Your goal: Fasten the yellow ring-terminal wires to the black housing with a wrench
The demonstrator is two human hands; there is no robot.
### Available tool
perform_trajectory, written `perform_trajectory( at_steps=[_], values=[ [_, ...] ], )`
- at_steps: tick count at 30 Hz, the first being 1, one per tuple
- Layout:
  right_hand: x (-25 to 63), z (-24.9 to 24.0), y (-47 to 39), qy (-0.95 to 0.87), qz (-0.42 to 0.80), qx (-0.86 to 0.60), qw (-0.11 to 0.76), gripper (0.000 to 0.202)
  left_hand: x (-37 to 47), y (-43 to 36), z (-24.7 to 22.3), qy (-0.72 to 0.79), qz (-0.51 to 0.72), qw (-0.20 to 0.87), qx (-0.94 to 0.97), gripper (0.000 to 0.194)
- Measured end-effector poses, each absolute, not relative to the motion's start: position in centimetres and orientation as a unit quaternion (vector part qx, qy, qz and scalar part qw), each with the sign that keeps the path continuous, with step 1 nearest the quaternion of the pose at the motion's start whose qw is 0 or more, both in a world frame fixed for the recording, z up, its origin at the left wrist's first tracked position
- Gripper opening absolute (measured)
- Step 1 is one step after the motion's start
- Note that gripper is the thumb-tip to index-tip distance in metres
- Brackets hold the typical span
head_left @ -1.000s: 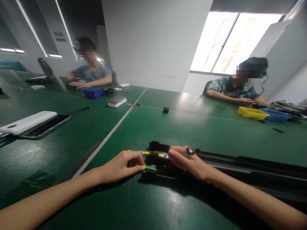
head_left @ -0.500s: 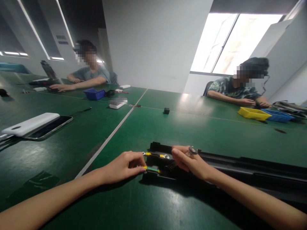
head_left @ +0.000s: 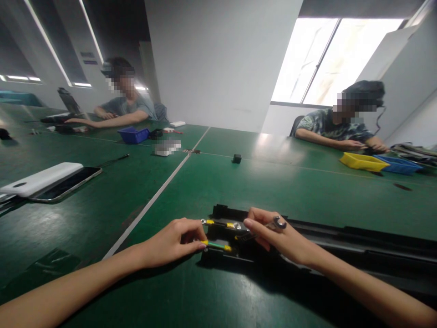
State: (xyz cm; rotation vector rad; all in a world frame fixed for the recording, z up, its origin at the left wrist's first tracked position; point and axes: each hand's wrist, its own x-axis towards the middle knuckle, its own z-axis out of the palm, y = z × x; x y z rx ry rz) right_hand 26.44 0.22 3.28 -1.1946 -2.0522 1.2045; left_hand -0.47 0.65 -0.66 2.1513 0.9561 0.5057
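Observation:
My left hand (head_left: 180, 239) pinches the yellow end of a short green-and-yellow wire (head_left: 216, 245) at the near end of a long black channel-shaped housing (head_left: 223, 212). In my right hand (head_left: 273, 232) is a wrench (head_left: 280, 222); its open jaw sticks up above the fingers, and its other end points down into the housing, where the dark interior hides what it touches. Beside it lies a black wire with yellow sleeves (head_left: 218, 223). One ring terminal of that wire sits at a bolt (head_left: 236, 226), and the other sticks out past the housing near my left fingers.
A white power bank (head_left: 44, 175) and a phone (head_left: 68, 184) lie at left. A small black block (head_left: 236, 158) sits ahead. Blue (head_left: 133, 135) and yellow (head_left: 363, 161) bins stand farther off. Two people (head_left: 126, 105) (head_left: 337, 125) sit across the green table (head_left: 164, 273).
My right hand has turned slightly, and the wrench's upper jaw has shifted right and down. My left hand keeps its pinch on the wire. The far-left person's hand has moved a little.

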Motion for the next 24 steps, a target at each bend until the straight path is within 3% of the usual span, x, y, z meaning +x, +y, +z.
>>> perform_trajectory(
  at_steps=[24],
  values=[
    [26.21,2.64,0.21,-0.760,0.400,-0.450,0.245,0.048,-0.34,0.52,-0.32,0.378,0.187,0.347,0.838,0.010]
  ],
)
